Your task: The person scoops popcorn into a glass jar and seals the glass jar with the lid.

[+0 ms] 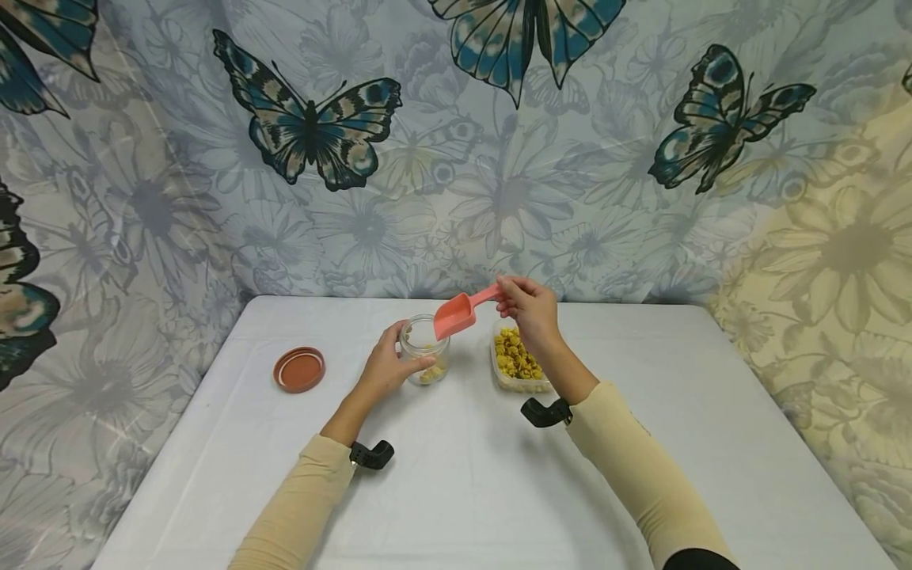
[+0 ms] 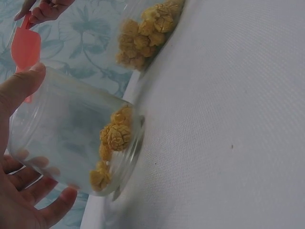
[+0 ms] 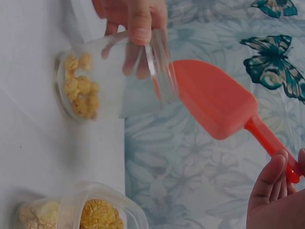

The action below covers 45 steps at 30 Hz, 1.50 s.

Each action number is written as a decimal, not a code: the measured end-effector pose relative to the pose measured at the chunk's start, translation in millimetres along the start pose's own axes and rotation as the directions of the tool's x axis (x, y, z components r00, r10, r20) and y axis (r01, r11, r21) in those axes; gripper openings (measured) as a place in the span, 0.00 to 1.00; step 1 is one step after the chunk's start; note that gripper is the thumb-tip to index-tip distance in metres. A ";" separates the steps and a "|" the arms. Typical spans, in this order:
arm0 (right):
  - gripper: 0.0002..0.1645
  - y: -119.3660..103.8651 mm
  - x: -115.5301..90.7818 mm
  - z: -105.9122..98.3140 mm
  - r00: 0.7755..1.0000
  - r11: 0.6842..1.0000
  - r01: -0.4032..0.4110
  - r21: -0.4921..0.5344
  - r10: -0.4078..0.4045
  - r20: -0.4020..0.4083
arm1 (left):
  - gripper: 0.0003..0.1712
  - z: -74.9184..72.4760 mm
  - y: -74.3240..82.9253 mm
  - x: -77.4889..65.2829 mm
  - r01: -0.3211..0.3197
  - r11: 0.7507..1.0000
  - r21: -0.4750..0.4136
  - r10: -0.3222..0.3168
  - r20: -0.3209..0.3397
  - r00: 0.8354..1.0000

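Observation:
A clear jar [image 1: 425,352] with a few pieces of yellow popcorn [image 2: 117,136] at its bottom stands on the table. My left hand [image 1: 388,366] grips it from the left side, thumb and fingers curved around the wall. Between thumb and fingers, my right hand [image 1: 529,310] pinches the handle of a coral-red scoop [image 1: 454,316]. The scoop tilts down to the left, its front edge at the jar's mouth. No popcorn shows in the scoop's bowl. Below the right hand sits a clear plastic tub [image 1: 523,386] of popcorn, partly hidden by that hand and wrist.
A round brown lid [image 1: 299,370] lies on the white-covered table [image 1: 442,491], left of the jar. Behind the table hangs a cloth [image 1: 513,198] printed with butterflies and flowers. Each wrist wears a black camera band [image 1: 372,455].

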State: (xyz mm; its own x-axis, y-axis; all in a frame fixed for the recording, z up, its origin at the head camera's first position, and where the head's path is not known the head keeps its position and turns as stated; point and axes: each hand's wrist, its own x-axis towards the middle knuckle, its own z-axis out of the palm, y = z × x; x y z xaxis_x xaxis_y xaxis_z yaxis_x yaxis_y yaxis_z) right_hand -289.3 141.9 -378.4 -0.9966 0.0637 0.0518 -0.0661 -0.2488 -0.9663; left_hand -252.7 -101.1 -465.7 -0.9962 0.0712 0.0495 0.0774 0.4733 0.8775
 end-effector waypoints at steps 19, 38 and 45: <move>0.11 0.5 -5.2 -8.8 0.997 0.997 -0.075 -0.025 0.075 -0.015 | 0.53 2.8 2.4 -3.9 0.003 1.000 -0.013 -0.003 0.000 1.000; 0.13 -0.6 -5.1 -10.8 0.995 0.995 -0.090 0.040 0.091 -0.026 | 0.54 -2.0 6.6 -3.4 0.018 1.000 0.024 -0.018 0.004 1.000; 0.03 -1.7 -4.2 -16.4 0.994 0.992 -0.101 0.079 0.104 -0.037 | 0.56 -2.3 9.1 -2.3 0.015 1.000 0.027 -0.016 0.016 1.000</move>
State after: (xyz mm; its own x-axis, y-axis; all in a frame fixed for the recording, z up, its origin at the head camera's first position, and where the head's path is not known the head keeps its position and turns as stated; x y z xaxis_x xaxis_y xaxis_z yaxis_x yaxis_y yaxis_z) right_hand -284.3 158.0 -381.1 -0.9956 0.0732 -0.0585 0.0312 -0.3292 -0.9437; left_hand -249.7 -99.0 -456.8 -0.9966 0.0773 0.0282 0.0631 0.4981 0.8648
